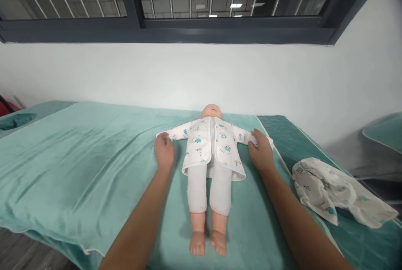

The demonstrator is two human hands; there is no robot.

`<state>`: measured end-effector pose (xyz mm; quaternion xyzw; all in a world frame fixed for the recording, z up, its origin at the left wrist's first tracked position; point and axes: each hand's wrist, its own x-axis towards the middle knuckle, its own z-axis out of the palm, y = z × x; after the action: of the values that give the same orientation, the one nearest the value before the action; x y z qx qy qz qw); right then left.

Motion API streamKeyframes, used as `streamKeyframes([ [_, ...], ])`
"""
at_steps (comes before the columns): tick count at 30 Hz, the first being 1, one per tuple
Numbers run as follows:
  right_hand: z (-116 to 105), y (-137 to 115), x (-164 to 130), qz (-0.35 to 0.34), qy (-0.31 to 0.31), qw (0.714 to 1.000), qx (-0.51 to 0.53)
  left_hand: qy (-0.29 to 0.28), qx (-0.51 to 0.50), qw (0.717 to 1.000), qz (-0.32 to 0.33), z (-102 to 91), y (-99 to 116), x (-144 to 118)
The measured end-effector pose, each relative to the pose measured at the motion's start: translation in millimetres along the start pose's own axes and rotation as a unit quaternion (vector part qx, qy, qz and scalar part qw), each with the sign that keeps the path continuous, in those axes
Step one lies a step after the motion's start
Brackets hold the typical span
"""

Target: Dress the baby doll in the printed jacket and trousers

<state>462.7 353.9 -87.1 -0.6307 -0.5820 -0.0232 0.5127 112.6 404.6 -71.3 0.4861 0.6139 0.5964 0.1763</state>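
I see one plastic baby doll (210,165) in a printed white jacket, lying face up on the green towelling bed (81,157). My left hand (163,151) and right hand (260,153), grip flattened, each press one sleeve end. One crumpled printed white garment (336,192) lies right, well apart

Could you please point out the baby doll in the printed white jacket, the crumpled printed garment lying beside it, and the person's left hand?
Baby doll in printed white jacket (210,153): head view, on its chest.
Crumpled printed white garment (333,190): head view, on its middle folds.
Left hand (163,151): head view, on its back.
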Motion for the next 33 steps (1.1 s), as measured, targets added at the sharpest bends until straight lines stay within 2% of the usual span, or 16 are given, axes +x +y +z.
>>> streamKeyframes([
  [4,3.4,1.0,-2.5,-0.01,-0.021,0.999,-0.027,-0.001,0.024,1.0,-0.007,1.1,-2.4,1.0],
  [10,4.3,-5.2,-13.3,-0.027,-0.013,0.999,-0.03,-0.008,0.034,0.999,0.017,-0.8,1.3,-2.4],
  [15,-8.3,-19.7,-43.0,-0.019,-0.027,0.999,-0.036,-0.013,0.019,0.999,0.045,-3.4,8.7,-8.6],
  [19,-22.0,-32.2,-71.8,0.018,-0.03,0.998,-0.043,-0.03,0.004,0.998,0.05,-8.3,13.4,-19.0],
  [22,-29.5,-44.0,-87.9,0.034,-0.056,0.996,-0.058,-0.078,-0.009,0.996,0.041,-15.1,13.6,-31.0],
  [25,-34.1,-55.8,-98.4,0.01,-0.101,0.993,-0.066,-0.142,-0.015,0.989,0.034,-24.2,13.4,-44.1],
  [30,-39.6,-66.3,-113.0,0.017,-0.085,0.995,-0.046,-0.238,-0.035,0.97,0.033,-41.2,18.6,-62.8],
  [33,-41.5,-70.2,-118.4,0.011,-0.099,0.994,-0.043,-0.284,-0.068,0.956,0.027,-49.7,23.0,-71.5],
])
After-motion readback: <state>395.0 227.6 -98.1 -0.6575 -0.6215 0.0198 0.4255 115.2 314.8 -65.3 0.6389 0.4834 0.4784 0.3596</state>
